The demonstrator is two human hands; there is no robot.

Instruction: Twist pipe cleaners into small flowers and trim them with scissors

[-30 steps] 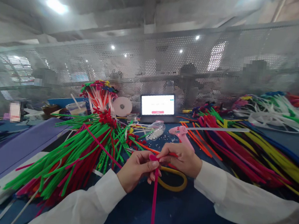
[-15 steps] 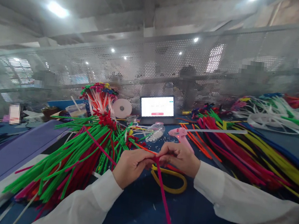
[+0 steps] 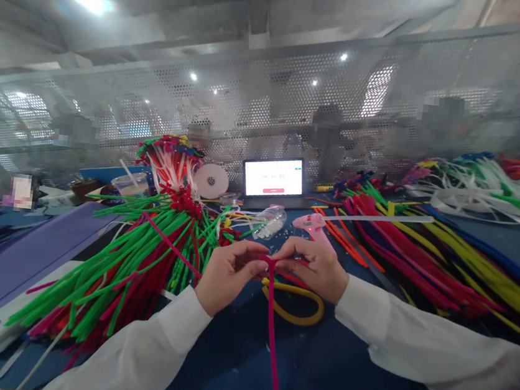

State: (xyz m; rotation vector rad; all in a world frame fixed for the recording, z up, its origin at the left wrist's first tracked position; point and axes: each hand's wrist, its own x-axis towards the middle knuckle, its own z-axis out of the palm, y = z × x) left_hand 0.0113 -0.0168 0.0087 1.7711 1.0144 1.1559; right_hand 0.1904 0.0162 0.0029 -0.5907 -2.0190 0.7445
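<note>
A magenta pipe cleaner (image 3: 273, 340) hangs from between my two hands, its upper end bent at the fingertips and its long tail running down to the table's front edge. My right hand (image 3: 316, 268) pinches that bent end between thumb and forefinger. From the other side, my left hand (image 3: 228, 274) holds the same spot with thumb and fingertips; the exact fold is partly hidden by the fingers. Just below and behind the hands, a yellow pipe cleaner loop (image 3: 302, 320) lies on the table. A pink glue gun (image 3: 313, 224) with a long glue stick rests beyond my right hand.
To the left lies a big bundle of green and red pipe cleaners (image 3: 139, 269), beside a purple sheet (image 3: 22, 262). Loose pipe cleaners (image 3: 422, 257) in several colours spread at right. Behind stand a tablet (image 3: 274, 178), a white spool (image 3: 211, 181) and a perforated metal screen (image 3: 260, 107).
An orange strand seen at my left fingertips no longer shows there. My left forefinger and thumb have parted slightly at the bend. The magenta tail now hangs more steeply.
</note>
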